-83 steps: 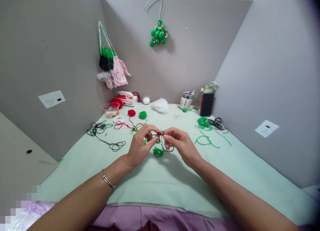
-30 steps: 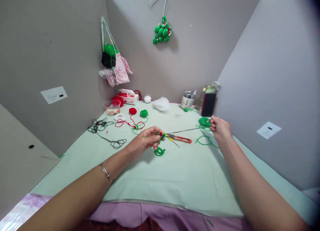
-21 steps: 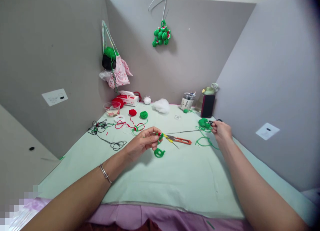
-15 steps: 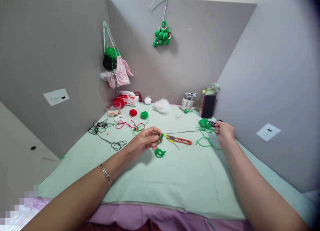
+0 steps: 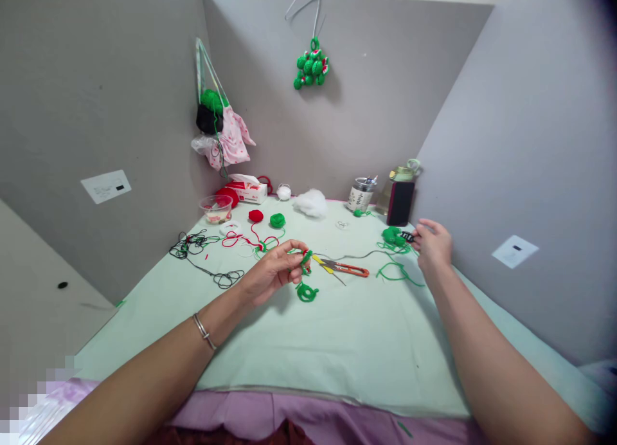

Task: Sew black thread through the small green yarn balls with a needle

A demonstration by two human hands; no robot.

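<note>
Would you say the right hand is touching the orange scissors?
Apart: the head view shows tablecloth between the right hand and the scissors.

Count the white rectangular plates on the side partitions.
2: one white rectangular plate is on the left partition, the other white plate on the right partition. Both show whole; any outside the view can't be counted.

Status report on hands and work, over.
Left hand pinching green-and-red yarn piece. Right hand at black slotted item. Orange-handled snips lying between hands.
</note>
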